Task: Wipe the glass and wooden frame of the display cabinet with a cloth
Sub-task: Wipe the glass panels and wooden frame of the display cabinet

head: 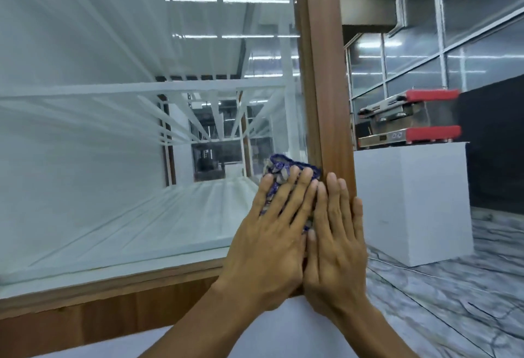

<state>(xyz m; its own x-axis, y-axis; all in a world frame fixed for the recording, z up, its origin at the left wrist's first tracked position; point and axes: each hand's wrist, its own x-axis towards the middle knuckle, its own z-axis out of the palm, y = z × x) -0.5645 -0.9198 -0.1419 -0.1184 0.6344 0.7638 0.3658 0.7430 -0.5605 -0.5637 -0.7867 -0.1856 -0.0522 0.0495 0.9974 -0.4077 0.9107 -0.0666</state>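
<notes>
The display cabinet's glass pane (119, 136) fills the left of the view, held in a brown wooden frame with an upright post (326, 80) and a bottom rail (113, 284). A blue and white patterned cloth (279, 166) is pressed flat against the glass in the lower right corner, next to the post. My left hand (272, 233) lies spread over the cloth, fingers pointing up. My right hand (337, 244) lies flat beside it, fingers on the post and the cloth's right edge. Most of the cloth is hidden under my hands.
Inside the cabinet a white cloth-covered floor (141, 216) shows. To the right stands a white pedestal (411, 202) carrying a metal machine with red ends (408, 117). Behind it run glass partition walls (453, 31). The floor is grey marble (453, 301).
</notes>
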